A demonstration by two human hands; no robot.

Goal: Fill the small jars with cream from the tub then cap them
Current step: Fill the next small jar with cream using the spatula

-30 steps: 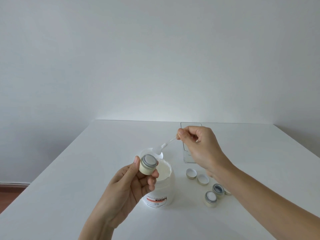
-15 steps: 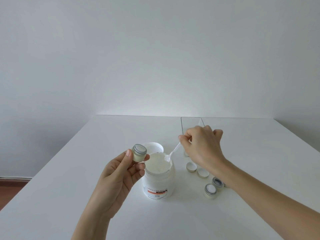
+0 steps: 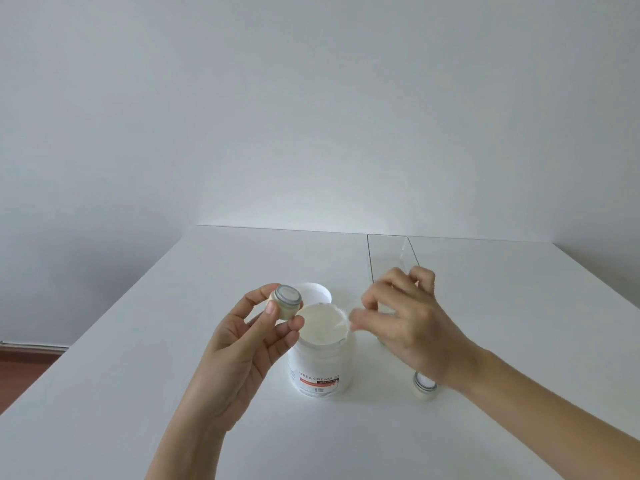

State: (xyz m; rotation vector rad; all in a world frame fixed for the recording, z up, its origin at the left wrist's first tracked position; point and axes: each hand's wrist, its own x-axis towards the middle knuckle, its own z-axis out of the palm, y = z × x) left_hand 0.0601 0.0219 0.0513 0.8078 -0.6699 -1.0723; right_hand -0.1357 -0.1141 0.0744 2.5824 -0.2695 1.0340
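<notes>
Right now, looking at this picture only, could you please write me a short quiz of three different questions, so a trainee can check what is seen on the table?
1. True or false: the big white plastic cream tub has its lid on.
2. Which hand holds the small cream-coloured jar with a grey rim? A left hand; B right hand
3. Fill in: the white plastic spatula reaches into the ____.

Key: 1 false, the cream surface shows. 2 A. 3 tub.
</notes>
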